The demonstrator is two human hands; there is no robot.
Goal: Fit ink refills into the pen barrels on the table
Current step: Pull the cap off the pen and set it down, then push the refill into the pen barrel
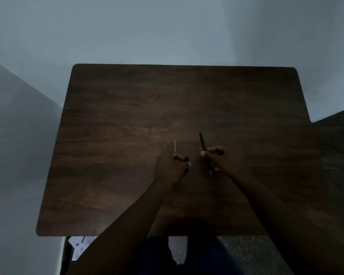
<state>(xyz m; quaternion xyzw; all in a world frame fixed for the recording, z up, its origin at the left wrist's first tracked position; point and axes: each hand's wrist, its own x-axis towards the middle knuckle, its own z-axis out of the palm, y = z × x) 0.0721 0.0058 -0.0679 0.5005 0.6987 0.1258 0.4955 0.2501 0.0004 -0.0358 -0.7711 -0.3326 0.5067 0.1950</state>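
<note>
My right hand [214,158] grips a long black pen barrel [203,142] that points up and away, with a bluish tip [210,172] showing below the fist. My left hand [171,165] is closed on a short black pen piece [186,163], possibly a cap, held upright. A thin white ink refill [175,146] sticks out just above the left hand's fingers; whether it lies on the table or is held, I cannot tell. Both hands hover over the middle of the dark wooden table [127,135], a short gap between them.
Pale walls close in behind and to the left of the table. A dark surface [338,139] adjoins the table's right side. Below the near edge are my legs and a patterned white item [79,249] on the floor at left.
</note>
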